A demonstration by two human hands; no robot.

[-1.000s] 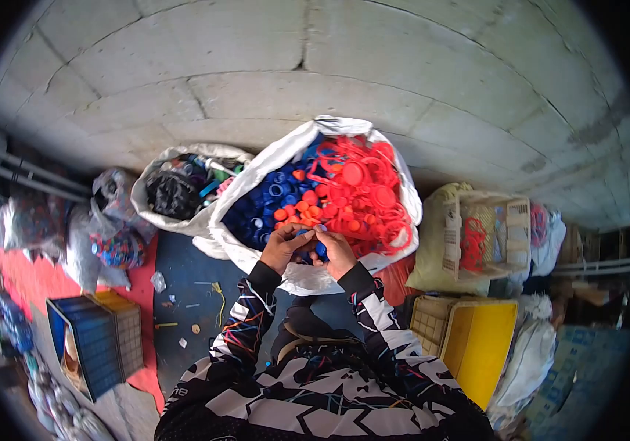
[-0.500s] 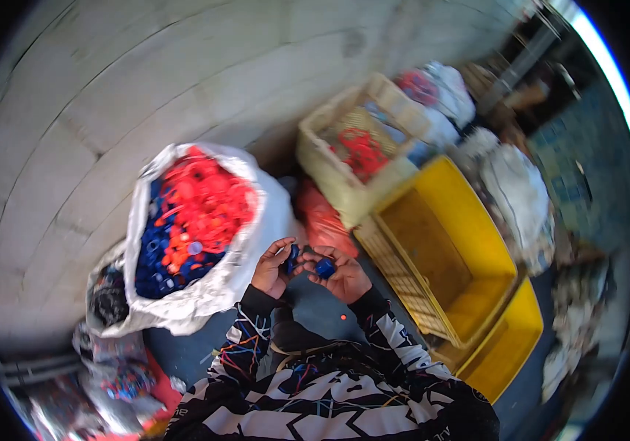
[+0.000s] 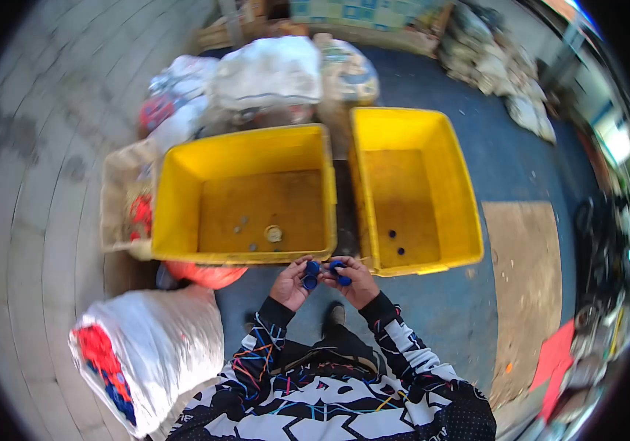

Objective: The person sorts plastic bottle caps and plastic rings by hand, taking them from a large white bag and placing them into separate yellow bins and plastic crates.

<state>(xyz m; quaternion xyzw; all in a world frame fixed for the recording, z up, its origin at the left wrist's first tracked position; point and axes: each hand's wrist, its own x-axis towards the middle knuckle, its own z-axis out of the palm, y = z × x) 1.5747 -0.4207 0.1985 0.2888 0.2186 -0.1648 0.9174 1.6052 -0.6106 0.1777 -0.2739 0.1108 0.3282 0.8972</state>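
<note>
In front of my body, close to the near rims of two yellow tubs, both hands are held near each other. My left hand (image 3: 290,287) grips dark blue plastic caps (image 3: 311,275) between its thumb and fingers. My right hand (image 3: 359,285) is closed on a blue plastic cap (image 3: 340,270), partly hidden by the fingers. The left yellow tub (image 3: 256,141) has a pale round piece (image 3: 274,234) and several small grey bits on its floor. Inside the right yellow tub (image 3: 469,213) lie two small dark caps (image 3: 392,234).
A white sack (image 3: 164,331) of red and blue plastic pieces leans at lower left. Behind it stand a cream crate (image 3: 118,213) and stuffed white bags (image 3: 267,73). A brown board (image 3: 524,294) lies on the blue floor at right, beside assorted clutter.
My view and body have turned right, from the sack toward the yellow tubs. The blue caps are still in both hands, which now sit by the tub rims.
</note>
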